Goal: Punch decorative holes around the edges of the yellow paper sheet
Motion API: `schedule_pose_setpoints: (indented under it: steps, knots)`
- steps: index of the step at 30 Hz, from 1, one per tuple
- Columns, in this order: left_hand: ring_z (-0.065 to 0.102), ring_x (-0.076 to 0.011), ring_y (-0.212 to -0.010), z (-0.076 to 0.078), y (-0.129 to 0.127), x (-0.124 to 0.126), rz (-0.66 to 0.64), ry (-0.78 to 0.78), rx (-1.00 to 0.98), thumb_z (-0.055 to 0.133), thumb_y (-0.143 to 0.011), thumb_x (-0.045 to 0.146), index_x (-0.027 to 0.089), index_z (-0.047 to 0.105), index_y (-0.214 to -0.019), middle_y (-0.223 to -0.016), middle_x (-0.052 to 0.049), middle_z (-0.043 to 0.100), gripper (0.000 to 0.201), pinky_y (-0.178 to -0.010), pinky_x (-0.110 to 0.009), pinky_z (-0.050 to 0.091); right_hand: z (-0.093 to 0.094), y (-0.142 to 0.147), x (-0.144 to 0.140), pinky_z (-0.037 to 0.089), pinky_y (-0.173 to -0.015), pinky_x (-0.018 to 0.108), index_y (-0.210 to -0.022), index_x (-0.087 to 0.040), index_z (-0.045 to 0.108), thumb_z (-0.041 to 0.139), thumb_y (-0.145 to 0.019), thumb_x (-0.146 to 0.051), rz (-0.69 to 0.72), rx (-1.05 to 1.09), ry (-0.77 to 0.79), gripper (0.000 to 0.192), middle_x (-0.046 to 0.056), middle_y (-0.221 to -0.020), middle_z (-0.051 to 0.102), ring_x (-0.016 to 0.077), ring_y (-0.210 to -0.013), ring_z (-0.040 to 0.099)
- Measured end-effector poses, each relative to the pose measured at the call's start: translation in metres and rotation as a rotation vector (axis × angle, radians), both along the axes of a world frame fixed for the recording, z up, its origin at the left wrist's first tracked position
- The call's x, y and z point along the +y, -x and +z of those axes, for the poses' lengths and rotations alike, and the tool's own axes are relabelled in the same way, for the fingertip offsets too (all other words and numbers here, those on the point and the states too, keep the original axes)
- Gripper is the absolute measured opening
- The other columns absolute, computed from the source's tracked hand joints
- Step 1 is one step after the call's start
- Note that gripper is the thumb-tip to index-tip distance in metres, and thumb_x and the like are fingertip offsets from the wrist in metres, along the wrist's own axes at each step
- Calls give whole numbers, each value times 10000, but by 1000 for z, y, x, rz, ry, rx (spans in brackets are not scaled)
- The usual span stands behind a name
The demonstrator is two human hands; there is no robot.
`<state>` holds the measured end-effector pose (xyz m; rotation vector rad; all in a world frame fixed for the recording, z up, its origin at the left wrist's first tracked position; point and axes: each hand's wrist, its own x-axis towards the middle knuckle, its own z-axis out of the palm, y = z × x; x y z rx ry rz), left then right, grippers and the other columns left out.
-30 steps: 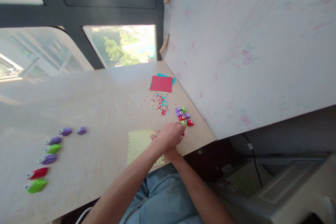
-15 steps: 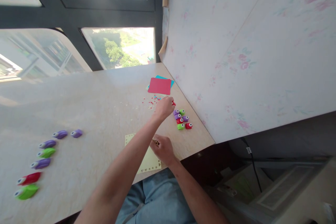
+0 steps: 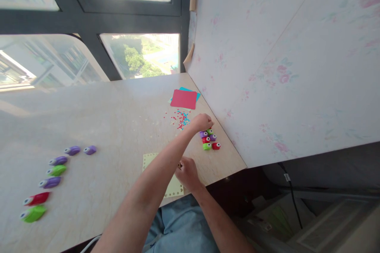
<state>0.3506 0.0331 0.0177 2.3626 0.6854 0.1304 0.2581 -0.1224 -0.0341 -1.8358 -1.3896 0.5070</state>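
Centrally, the left hand point(image 3: 202, 121) reaches, fingers curled, onto the small punches point(image 3: 210, 140) clustered by the wall; whether it grips one I cannot tell. Right hand point(image 3: 186, 172) presses the yellow paper point(image 3: 148, 161), apparently steadying it; its grip is unclear.

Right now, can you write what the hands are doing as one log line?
left hand: over small punches | right hand: on yellow paper | left side: big punches

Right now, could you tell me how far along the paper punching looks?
Done: confetti scattered, yellow sheet punched along its edges. In hand: left hand is at the small punch cluster; right hand rests on the sheet. Left: red sheet looks unpunched.
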Motion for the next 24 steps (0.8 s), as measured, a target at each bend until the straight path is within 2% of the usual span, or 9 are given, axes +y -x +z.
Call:
schedule_pose_setpoints:
  steps: [3, 7, 12, 16, 20, 24]
  knots:
    - [514, -148, -563, 1, 7, 3, 6, 16, -89, 510, -877, 399, 150, 659, -647, -589, -27, 592, 370, -555, -259, 374, 2, 0, 0, 240, -520, 255, -568, -197, 493, 532, -798, -214, 15, 37, -21, 234, -15, -535, 546, 124, -505, 433]
    - [498, -142, -595, 7, 20, 5, 75, -8, -229, 457, -909, 443, 145, 622, -674, -629, -16, 575, 414, -577, -253, 350, 6, -1, 0, 256, -532, 242, -602, -195, 520, 520, -827, -225, 33, 50, -28, 227, -25, -546, 538, 120, -519, 439]
    - [544, -152, -627, 23, 45, 6, 104, 9, -374, 454, -918, 415, 133, 646, -732, -680, -33, 630, 389, -613, -259, 391, 12, 1, 0, 314, -580, 239, -689, -197, 608, 489, -887, -279, 38, 47, -40, 245, 0, -636, 628, 138, -584, 514]
    - [618, -176, -742, 33, 81, 11, 119, -21, -500, 516, -889, 347, 152, 693, -811, -819, -55, 711, 275, -686, -270, 441, 14, 2, 1, 321, -578, 239, -717, -196, 645, 514, -893, -302, 4, 32, -25, 244, 10, -639, 650, 145, -580, 536]
    - [641, -186, -753, 32, 133, 16, 323, 35, -593, 553, -858, 366, 160, 710, -827, -831, -60, 728, 262, -698, -278, 479, 12, 3, 6, 301, -562, 241, -685, -189, 632, 516, -891, -316, -6, -8, -34, 268, 12, -616, 634, 144, -567, 520]
    - [641, -177, -708, 20, 194, 14, 680, 78, -664, 580, -811, 370, 155, 710, -767, -753, -49, 718, 255, -676, -274, 483, 8, 7, 16, 271, -538, 243, -686, -188, 624, 499, -892, -353, -2, -30, -30, 292, 11, -604, 618, 142, -546, 492]
